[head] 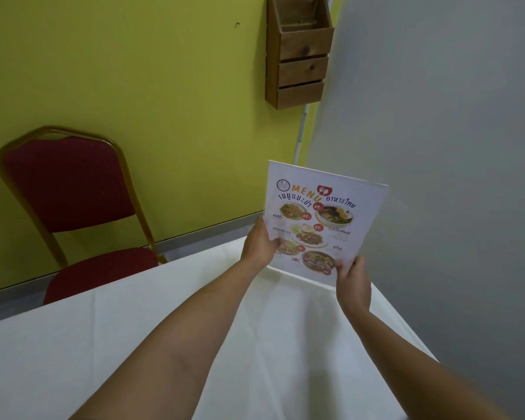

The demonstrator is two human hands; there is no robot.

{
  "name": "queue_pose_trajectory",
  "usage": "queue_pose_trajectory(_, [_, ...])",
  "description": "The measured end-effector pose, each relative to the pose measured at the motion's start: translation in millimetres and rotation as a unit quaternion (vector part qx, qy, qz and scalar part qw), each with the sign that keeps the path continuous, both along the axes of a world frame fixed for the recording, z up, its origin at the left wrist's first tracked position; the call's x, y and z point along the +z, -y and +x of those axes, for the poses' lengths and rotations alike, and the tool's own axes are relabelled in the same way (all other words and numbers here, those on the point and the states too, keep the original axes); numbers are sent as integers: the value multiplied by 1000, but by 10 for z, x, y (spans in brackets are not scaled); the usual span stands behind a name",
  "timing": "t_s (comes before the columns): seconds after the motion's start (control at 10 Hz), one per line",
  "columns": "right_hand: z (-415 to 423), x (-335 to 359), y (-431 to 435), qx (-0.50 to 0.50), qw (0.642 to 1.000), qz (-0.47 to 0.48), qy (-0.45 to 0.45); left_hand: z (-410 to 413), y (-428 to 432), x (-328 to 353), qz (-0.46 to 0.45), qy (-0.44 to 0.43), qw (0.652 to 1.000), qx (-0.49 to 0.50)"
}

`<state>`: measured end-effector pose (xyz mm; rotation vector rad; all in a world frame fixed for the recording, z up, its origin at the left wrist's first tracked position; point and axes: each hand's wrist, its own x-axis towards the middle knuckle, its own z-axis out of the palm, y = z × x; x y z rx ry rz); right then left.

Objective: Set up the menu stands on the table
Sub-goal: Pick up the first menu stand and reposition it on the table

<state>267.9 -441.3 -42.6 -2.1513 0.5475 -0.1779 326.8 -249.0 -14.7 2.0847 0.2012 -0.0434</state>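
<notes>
Head view: left hand (256, 244), right hand (352, 277) both gripping menu stand (325, 219) edges.

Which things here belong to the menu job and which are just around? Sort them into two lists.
Part of the job:
menu stand, upright at the table's far corner
left hand, on its left edge
right hand, on its lower right corner
table, covered in white cloth

Just around:
red chair by the table
wooden wall rack
</notes>
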Motion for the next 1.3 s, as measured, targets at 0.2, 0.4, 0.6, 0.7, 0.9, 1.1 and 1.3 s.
queue_pose_trajectory(0.2, [152,-67,91,7,1000,8,-8,158,45,-18,30,-1,1000,-6])
queue_pose_trajectory(0.4, [249,-99,109,13,1000,10,-9,332,46,-18,44,-11,999,-26])
queue_pose_trajectory(0.6, [280,-100,123,17,1000,9,-9,395,33,-32,33,-20,999,-30])
queue_pose_trajectory(0.7, [231,-116,116,23,1000,0,-18,338,39,-55,30,-13,999,-27])
queue_pose_trajectory(0.9, [195,-100,117,34,999,-23,-22,218,23,-111,53,-15,998,-36])
queue_pose_trajectory(1.1, [171,-97,121,34,998,-37,-46,-80,-83,-228,139,-94,982,-89])
queue_pose_trajectory(1.3, [-89,-91,91,43,996,-32,-71,-509,-299,-242,251,-137,953,-97])
